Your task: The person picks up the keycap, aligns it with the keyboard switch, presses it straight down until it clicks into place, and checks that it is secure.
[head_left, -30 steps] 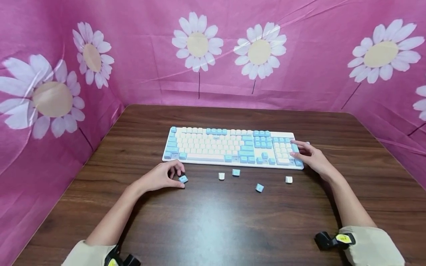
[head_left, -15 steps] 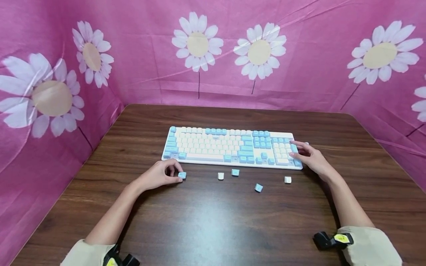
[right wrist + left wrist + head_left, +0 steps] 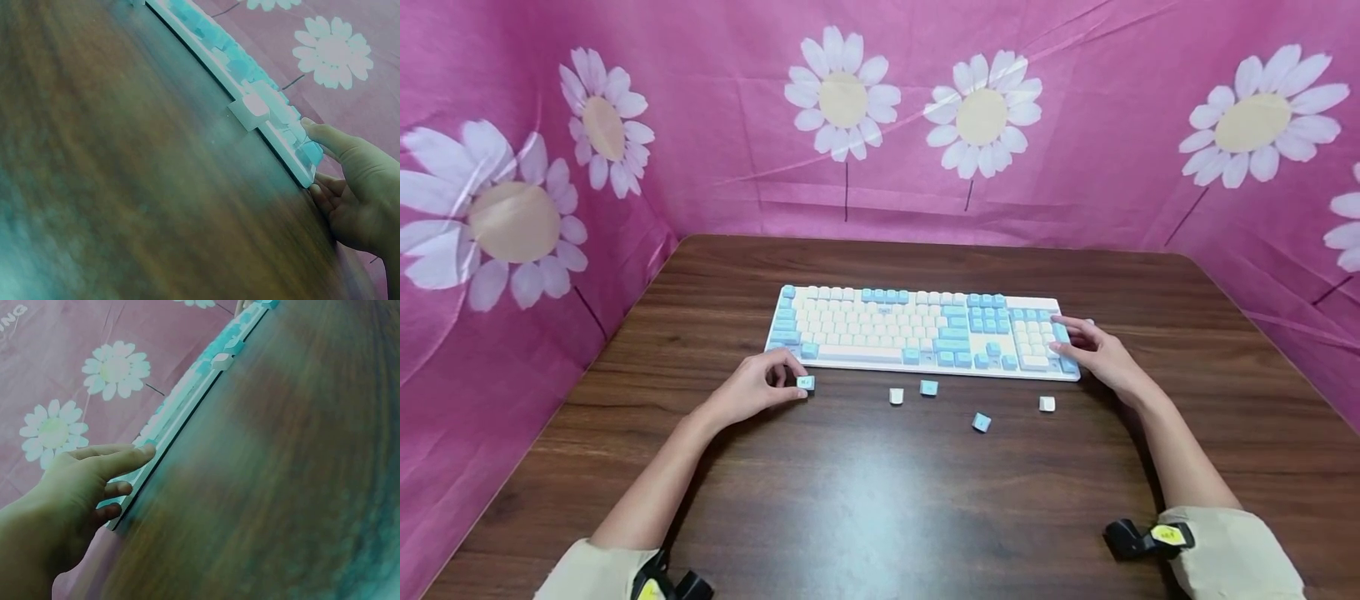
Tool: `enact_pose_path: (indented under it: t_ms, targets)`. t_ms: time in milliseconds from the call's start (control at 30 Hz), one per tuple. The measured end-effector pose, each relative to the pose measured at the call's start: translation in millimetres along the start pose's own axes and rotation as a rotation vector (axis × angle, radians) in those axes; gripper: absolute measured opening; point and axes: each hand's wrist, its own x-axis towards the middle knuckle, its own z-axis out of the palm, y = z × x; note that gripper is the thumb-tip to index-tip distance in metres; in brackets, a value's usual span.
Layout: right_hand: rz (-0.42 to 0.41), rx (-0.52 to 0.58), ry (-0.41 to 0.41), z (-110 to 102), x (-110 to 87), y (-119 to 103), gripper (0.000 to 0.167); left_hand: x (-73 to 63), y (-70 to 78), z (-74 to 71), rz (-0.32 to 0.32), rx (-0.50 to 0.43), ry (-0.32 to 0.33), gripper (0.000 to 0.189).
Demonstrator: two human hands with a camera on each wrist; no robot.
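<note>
A white and light blue keyboard (image 3: 868, 340) lies on the wooden table. In the head view my left hand (image 3: 756, 386) pinches a light blue keycap (image 3: 806, 383) between thumb and fingers, just in front of the keyboard's left front corner. The left wrist view shows the back of this hand (image 3: 81, 490) and hides the keycap. My right hand (image 3: 1105, 358) holds the keyboard's right end. Its thumb (image 3: 322, 132) lies on the keys there, while other fingers curl beside the end.
Loose keycaps lie in front of the keyboard: a white keycap (image 3: 897, 397), a blue keycap (image 3: 928, 388), a tilted blue keycap (image 3: 981, 422) and another white keycap (image 3: 1047, 404). A pink flowered cloth (image 3: 917, 200) hangs behind the table (image 3: 850, 500).
My left hand has closed its fingers on the blue keycap and brought it a little away from me, towards the keyboard's left front corner. The right hand stays at the keyboard's end.
</note>
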Motion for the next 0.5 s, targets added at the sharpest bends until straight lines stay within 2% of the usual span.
enact_pose_path:
  t_ms: [233, 500]
  targets:
    - [-0.008, 0.002, 0.000, 0, 0.2, -1, 0.060, 2.4, 0.4, -4.1, 0.053, 0.031, 0.136, 0.020]
    - [-0.006, 0.003, -0.004, 0, -0.1, 0, 0.061, 7.4, -9.8, -5.8, 0.107, 0.031, 0.271, 0.020]
